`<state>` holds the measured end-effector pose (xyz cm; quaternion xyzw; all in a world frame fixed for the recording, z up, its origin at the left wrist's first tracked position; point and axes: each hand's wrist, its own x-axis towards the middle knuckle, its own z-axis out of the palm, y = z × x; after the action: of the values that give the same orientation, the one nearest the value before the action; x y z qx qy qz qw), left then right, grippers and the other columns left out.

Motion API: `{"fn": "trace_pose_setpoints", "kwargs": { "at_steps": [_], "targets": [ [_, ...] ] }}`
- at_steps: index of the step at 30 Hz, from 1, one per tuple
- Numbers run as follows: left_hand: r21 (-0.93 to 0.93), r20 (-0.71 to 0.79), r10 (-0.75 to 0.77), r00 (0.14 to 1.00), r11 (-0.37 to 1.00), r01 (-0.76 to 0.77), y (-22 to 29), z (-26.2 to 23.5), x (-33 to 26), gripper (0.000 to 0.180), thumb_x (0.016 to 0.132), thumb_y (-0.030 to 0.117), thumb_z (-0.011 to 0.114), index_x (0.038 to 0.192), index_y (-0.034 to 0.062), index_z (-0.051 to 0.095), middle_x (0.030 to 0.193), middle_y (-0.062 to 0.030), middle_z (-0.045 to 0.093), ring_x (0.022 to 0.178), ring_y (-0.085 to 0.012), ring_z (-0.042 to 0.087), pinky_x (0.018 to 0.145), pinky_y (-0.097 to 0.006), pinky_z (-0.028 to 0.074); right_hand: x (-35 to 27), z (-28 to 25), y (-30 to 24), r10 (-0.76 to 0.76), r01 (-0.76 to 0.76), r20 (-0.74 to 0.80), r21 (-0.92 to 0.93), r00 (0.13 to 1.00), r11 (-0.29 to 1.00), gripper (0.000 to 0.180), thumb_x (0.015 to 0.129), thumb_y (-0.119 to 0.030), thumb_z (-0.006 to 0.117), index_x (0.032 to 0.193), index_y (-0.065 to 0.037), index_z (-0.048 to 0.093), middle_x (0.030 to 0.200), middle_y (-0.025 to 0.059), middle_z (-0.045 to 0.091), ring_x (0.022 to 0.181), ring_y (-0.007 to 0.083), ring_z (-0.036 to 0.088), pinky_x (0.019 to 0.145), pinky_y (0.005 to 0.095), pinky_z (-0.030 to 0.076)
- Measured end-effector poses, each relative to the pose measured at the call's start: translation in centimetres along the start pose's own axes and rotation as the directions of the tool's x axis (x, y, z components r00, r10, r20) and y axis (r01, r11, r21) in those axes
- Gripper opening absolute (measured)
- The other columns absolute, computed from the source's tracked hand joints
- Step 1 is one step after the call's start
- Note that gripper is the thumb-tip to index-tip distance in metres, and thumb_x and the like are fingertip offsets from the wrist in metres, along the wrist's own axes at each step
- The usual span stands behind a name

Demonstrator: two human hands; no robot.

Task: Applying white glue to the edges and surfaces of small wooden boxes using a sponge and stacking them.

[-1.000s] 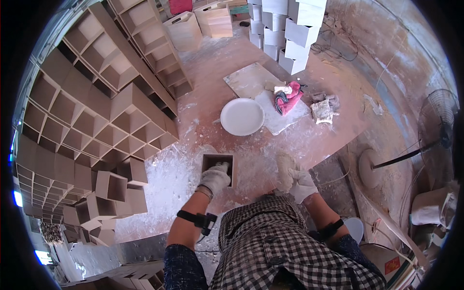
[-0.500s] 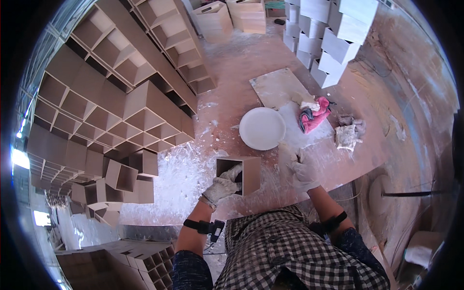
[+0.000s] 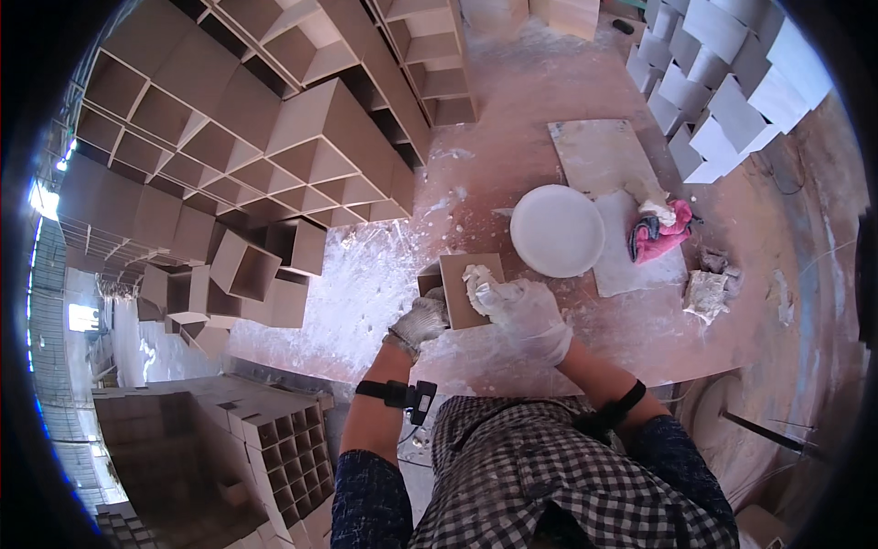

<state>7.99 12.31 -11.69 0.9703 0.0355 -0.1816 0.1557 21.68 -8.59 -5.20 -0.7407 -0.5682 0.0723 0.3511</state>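
Observation:
My left hand [image 3: 419, 322], in a dirty knitted glove, is closed on a small brown fibreboard box [image 3: 457, 279], its fingers partly inside the open end. The box is tilted just above the table near its front edge. My right hand [image 3: 535, 320], in a whitish glove, is closed round a white-smeared wad [image 3: 479, 291] pressed against the box's flat side. I cannot tell if the wad is cloth or sponge. Beyond my right hand lies a round white plate [image 3: 558, 231].
Stacked brown boxes [image 3: 329, 156] rise along the left, with several loose ones [image 3: 247, 265] nearer. White-coated boxes [image 3: 722, 119] are piled at the far right. A flat board [image 3: 604, 156], a pink cloth [image 3: 660, 238] and a crusty whitish lump [image 3: 707, 295] lie on the powdery table [image 3: 512, 119].
My right hand has moved left from the table to the box and now presses the white wad on its side. The box has been turned in my left hand. The view has shifted.

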Motion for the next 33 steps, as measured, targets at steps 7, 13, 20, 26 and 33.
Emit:
{"fn": "trace_pose_setpoints", "kwargs": {
  "at_steps": [7, 13, 20, 26, 33],
  "targets": [
    [0.065, -0.096, 0.153, 0.984, 0.987, -0.147, -2.3, 3.0, -0.6, 0.034, 0.067, 0.009, 0.057, 0.101, 0.0081, 0.064, 0.095, -0.0099, 0.066, 0.096, -0.0288, 0.06, 0.073, -0.044, 0.047, 2.9, -0.3, -1.6, 0.09, 0.06, -0.417, 0.332, 0.905, 0.941, 0.015, 0.082, -0.012, 0.056, 0.095, -0.005, 0.056, 0.076, 0.009, 0.059, 0.079, 0.0258, 0.057, 0.078, 0.0344, 0.045],
    [0.048, -0.251, 0.198, 0.948, 0.98, -0.192, -1.1, 2.0, -0.3, 0.034, 0.069, 0.01, 0.056, 0.102, 0.0109, 0.064, 0.097, -0.0075, 0.066, 0.101, -0.0263, 0.058, 0.071, -0.043, 0.049, 5.4, 2.2, 3.6, 0.05, -0.386, 0.384, 0.922, 0.922, 0.017, 0.038, 0.084, -0.007, 0.055, 0.12, -0.005, 0.046, 0.113, 0.0124, 0.049, 0.102, 0.0169, 0.048, 0.085, 0.0292, 0.043],
    [0.055, -0.346, 0.228, 0.91, 0.973, -0.223, -1.2, 2.3, -0.9, 0.037, 0.074, 0.012, 0.055, 0.11, 0.0119, 0.061, 0.099, -0.0098, 0.065, 0.096, -0.0274, 0.06, 0.068, -0.042, 0.049, 4.2, 0.0, 0.2, -0.114, 0.135, 0.199, -0.097, 0.973, 0.986, 0.035, 0.084, -0.007, 0.056, 0.118, -0.01, 0.05, 0.103, 0.0076, 0.054, 0.09, 0.0214, 0.057, 0.077, 0.0299, 0.046],
    [0.176, -0.046, 0.223, 0.974, 0.961, -0.211, -0.4, 1.5, 0.1, 0.033, 0.077, 0.015, 0.052, 0.108, 0.0125, 0.063, 0.092, -0.0124, 0.067, 0.084, -0.0258, 0.064, 0.06, -0.041, 0.047, 1.8, -1.7, 3.1, 0.14, -0.135, 0.034, 0.559, 0.99, 0.818, 0.041, 0.074, -0.003, 0.063, 0.112, -0.009, 0.048, 0.101, 0.0083, 0.055, 0.082, 0.0197, 0.057, 0.067, 0.0305, 0.049],
    [-0.421, -0.239, 0.147, 0.96, 0.875, -0.239, -0.2, 2.4, 0.7, 0.03, 0.084, 0.015, 0.051, 0.113, 0.0097, 0.06, 0.106, -0.0078, 0.064, 0.097, -0.0216, 0.062, 0.075, -0.033, 0.05, 0.1, -7.0, 6.7, 0.663, -0.354, 0.024, 0.86, 0.748, 0.368, 0.028, 0.077, 0.001, 0.061, 0.104, -0.001, 0.053, 0.091, 0.003, 0.056, 0.081, 0.0084, 0.053, 0.066, 0.0223, 0.046]
  ]
}}
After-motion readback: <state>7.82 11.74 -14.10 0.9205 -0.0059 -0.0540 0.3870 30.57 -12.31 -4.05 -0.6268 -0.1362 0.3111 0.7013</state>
